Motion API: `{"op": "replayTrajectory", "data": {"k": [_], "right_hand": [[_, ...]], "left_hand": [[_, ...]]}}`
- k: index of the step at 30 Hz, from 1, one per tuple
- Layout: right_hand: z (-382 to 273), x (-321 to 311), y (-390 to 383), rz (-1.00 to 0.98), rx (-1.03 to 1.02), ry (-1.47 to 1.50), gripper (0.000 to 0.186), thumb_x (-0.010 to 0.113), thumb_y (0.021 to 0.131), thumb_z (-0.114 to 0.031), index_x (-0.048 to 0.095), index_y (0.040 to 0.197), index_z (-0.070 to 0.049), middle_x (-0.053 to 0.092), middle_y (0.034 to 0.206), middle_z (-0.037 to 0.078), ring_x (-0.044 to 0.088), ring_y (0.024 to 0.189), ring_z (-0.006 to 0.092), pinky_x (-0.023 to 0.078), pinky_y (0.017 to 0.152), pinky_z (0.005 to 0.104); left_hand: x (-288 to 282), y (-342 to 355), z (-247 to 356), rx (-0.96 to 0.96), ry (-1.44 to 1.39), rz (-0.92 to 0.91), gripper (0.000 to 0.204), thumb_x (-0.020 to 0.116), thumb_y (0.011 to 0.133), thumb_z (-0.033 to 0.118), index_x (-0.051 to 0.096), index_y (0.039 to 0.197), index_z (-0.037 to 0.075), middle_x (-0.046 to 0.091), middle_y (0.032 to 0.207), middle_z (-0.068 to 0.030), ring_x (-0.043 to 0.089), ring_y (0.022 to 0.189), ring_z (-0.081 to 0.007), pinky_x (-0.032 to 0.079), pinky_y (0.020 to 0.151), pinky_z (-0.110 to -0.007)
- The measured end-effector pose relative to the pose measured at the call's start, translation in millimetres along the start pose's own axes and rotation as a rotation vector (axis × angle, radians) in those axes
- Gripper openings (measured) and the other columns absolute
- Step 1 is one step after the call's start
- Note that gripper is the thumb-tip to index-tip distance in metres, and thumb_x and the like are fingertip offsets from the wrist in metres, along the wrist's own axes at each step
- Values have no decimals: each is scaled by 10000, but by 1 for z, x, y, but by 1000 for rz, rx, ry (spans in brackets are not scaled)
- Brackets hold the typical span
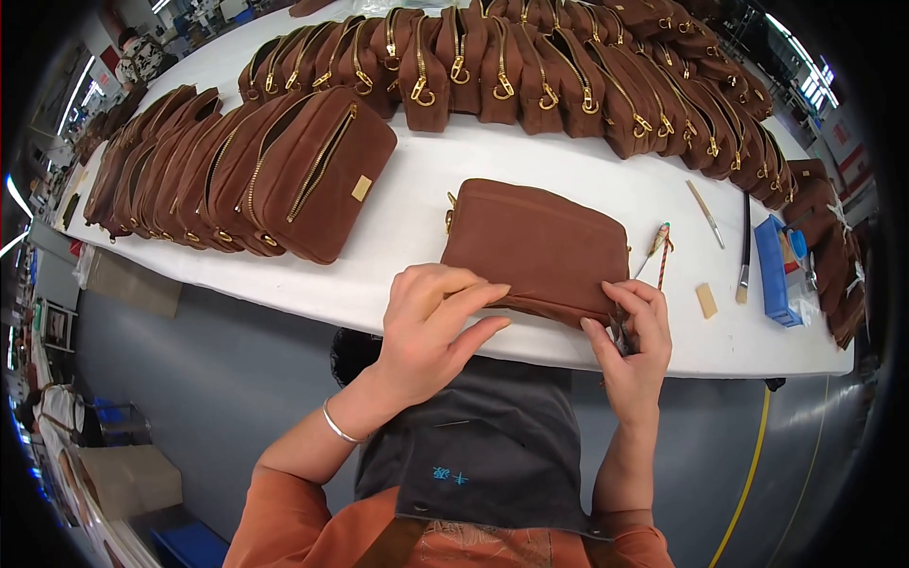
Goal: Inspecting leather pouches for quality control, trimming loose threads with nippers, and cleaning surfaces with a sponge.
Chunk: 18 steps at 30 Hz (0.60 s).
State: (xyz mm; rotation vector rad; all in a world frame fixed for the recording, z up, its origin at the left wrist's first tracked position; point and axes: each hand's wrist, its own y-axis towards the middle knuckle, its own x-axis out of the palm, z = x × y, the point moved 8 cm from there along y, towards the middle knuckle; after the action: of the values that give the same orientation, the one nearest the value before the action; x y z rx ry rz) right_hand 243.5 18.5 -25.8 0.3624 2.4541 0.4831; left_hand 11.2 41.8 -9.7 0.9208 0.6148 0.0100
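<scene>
A brown pouch (535,237) with gold hardware at its left end lies flat on the white table before me. My left hand (426,327) is at its near edge, index fingertip against the fabric, thumb spread apart below it, nothing held. At the near right corner, my right hand (636,346) is curled, its fingertips on the pouch. A small dark metal tool (620,339), perhaps thread snips, shows partly inside this hand; the fingers hide most of it.
Brown zippered pouches (322,175) stand in a row at left; more pouches (464,71) line the back. At right are an awl-like tool (653,248), thin brush (705,214), dark-handled brush (744,256), beige block (706,301) and blue tray (775,275). The table (407,180) ends just before me.
</scene>
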Motion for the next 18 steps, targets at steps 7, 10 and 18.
{"op": "replayTrajectory", "data": {"k": [7,10,18], "right_hand": [[9,3,-2,21,3,92,405,795,773,15,676,1158,-25,572,1131,80,589,927,157,500,748,270],[11,4,-2,41,-7,143,403,795,774,17,676,1156,-24,566,1133,75,587,933,157,499,756,269],[14,9,-2,53,4,169,402,800,773,10,681,1155,-30,563,1130,62,563,884,129,472,715,252]], "left_hand": [[18,12,0,87,66,-24,348,871,661,99,753,988,109,628,1001,-29,568,905,-211,440,796,-338],[20,12,2,95,54,-7,296,865,670,98,762,947,116,624,997,-27,565,896,-207,438,794,-336],[23,16,1,15,-42,12,140,759,803,-1,682,910,46,620,1000,-72,568,871,-210,459,782,-322]]}}
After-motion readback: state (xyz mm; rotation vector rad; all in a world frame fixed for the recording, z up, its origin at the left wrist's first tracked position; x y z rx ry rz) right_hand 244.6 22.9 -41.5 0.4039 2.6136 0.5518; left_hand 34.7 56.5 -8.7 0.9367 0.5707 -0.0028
